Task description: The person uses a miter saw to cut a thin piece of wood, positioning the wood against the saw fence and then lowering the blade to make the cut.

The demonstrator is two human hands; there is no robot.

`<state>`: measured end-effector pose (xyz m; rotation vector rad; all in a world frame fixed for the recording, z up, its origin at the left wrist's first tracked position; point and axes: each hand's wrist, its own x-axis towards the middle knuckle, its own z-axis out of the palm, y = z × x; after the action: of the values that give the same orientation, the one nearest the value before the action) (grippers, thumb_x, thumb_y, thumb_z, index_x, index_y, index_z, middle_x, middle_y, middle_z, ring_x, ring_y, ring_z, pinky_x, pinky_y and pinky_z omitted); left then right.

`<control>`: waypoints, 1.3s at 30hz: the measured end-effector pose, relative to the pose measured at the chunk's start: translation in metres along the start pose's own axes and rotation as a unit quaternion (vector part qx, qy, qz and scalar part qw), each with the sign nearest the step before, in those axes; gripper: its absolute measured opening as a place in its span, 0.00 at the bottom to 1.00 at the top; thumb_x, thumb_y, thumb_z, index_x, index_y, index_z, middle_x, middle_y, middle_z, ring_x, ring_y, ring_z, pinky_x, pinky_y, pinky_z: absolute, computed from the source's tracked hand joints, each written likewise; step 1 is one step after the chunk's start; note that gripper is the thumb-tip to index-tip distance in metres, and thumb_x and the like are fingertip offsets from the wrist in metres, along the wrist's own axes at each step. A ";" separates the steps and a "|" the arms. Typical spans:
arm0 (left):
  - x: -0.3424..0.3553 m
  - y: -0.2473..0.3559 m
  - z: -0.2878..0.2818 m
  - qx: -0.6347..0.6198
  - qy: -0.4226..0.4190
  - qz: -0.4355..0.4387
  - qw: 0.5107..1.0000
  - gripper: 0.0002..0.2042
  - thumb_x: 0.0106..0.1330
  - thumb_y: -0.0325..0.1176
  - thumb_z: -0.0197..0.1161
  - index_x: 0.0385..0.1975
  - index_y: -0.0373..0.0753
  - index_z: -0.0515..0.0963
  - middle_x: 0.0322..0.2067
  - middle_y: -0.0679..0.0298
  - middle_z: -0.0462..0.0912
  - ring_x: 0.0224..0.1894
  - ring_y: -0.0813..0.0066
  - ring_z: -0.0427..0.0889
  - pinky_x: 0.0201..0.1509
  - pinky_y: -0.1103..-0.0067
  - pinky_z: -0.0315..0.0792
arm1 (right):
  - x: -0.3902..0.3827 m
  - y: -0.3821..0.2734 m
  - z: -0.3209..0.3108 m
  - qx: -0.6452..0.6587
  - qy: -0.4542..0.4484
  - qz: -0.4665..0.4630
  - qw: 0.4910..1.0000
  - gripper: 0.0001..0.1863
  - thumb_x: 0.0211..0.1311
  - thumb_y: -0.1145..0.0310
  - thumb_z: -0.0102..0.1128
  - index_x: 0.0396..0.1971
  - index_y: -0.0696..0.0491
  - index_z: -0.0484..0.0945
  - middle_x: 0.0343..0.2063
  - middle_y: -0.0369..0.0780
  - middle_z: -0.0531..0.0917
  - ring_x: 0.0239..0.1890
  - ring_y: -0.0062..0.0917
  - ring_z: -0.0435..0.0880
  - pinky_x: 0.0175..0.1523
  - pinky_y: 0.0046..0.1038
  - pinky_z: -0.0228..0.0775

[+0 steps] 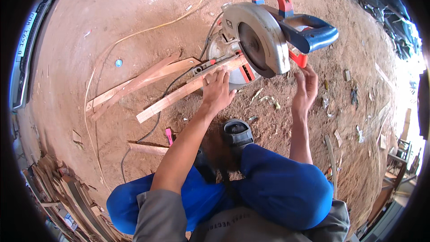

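A miter saw stands on the dirt ground ahead of me, its round blade housing raised above the base. A long wooden strip lies across the saw's base, one end under the blade side and the other jutting out to the left. My left hand holds the strip down, fingers over its top and thumb on the near side. Below the blue handle, my right hand reaches up with bent, parted fingers. Its fingertips are at the lower end of a red lever; whether they press it cannot be made out.
More wood strips lie to the left, with a black cable and a yellow cord on the ground. A pink tool and a short wood piece lie near my left knee. Stacked wood is at lower left; vehicles stand at both sides.
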<state>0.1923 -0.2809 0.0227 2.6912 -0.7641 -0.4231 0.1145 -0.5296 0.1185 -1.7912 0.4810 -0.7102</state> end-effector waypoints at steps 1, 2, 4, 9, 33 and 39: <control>0.000 0.003 -0.004 -0.004 -0.014 -0.005 1.000 0.38 0.65 0.51 0.70 0.70 0.37 0.67 0.74 0.57 0.64 0.76 0.54 0.62 0.72 0.38 0.59 | 0.004 -0.019 0.000 0.041 0.008 -0.010 0.999 0.16 0.73 0.74 0.57 0.58 0.54 0.76 0.66 0.45 0.74 0.71 0.31 0.71 0.73 0.42 0.64; 0.001 0.001 0.002 -0.002 0.005 0.001 1.000 0.38 0.64 0.51 0.70 0.70 0.38 0.67 0.73 0.58 0.65 0.76 0.55 0.61 0.72 0.37 0.59 | 0.009 -0.035 0.003 0.050 0.017 -0.056 0.997 0.17 0.73 0.72 0.58 0.59 0.55 0.75 0.67 0.45 0.73 0.70 0.31 0.71 0.71 0.41 0.65; -0.001 -0.002 0.006 0.001 0.021 0.003 1.000 0.38 0.64 0.51 0.71 0.70 0.39 0.67 0.73 0.59 0.65 0.76 0.55 0.62 0.71 0.35 0.59 | 0.017 -0.059 0.017 0.076 0.037 -0.124 0.989 0.23 0.70 0.69 0.64 0.61 0.57 0.71 0.67 0.45 0.70 0.67 0.30 0.72 0.66 0.36 0.67; -0.001 -0.005 0.011 -0.016 0.036 0.009 0.999 0.38 0.63 0.48 0.72 0.71 0.42 0.65 0.71 0.56 0.65 0.74 0.46 0.63 0.69 0.31 0.59 | 0.032 -0.070 0.027 -0.155 0.022 -0.298 0.941 0.29 0.62 0.69 0.71 0.59 0.57 0.68 0.57 0.44 0.68 0.58 0.30 0.70 0.62 0.36 0.68; 0.008 0.004 0.012 0.005 0.022 -0.003 1.000 0.38 0.64 0.45 0.72 0.71 0.39 0.66 0.75 0.58 0.61 0.74 0.52 0.65 0.72 0.48 0.65 | 0.053 -0.065 0.015 -0.087 0.089 -0.332 0.935 0.23 0.65 0.56 0.67 0.50 0.58 0.77 0.56 0.48 0.74 0.60 0.39 0.75 0.65 0.41 0.68; -0.001 0.011 0.015 0.016 0.034 -0.019 0.999 0.37 0.61 0.43 0.74 0.69 0.37 0.67 0.74 0.56 0.62 0.72 0.52 0.66 0.73 0.52 0.66 | 0.151 -0.127 0.002 -0.255 -0.290 -0.348 0.854 0.31 0.75 0.41 0.54 0.36 0.58 0.86 0.34 0.45 0.86 0.36 0.38 0.87 0.43 0.39 0.78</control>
<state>0.1811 -0.2925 0.0135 2.7388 -0.7061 -0.3290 0.2253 -0.5829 0.2735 -2.5942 -0.4737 -0.4815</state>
